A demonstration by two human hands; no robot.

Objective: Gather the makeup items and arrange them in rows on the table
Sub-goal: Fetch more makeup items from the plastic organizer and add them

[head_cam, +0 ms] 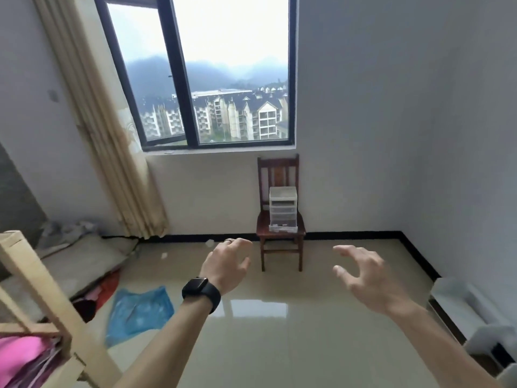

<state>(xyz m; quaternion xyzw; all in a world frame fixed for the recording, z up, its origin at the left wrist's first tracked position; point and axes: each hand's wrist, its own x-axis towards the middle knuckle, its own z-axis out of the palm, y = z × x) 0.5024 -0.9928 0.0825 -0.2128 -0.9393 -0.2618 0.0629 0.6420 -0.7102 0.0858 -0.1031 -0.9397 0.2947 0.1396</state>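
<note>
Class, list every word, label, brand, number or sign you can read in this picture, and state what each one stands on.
None can be read.
Watch on the left hand's wrist: screen dark, no text.
Small drawer unit on the chair: any label too small and blurred to read.
Right hand: empty, nothing written.

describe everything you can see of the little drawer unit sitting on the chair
The drawer unit is a small, pale, translucent plastic organizer with several stacked drawers under a white top. All drawers look pushed in; dark contents show faintly through the lower ones, too blurred to identify. It stands upright and square on the seat of the wooden chair, facing the room, its back close to the chair's backrest. Only the seat touches it; both hands are held apart from it.
</note>
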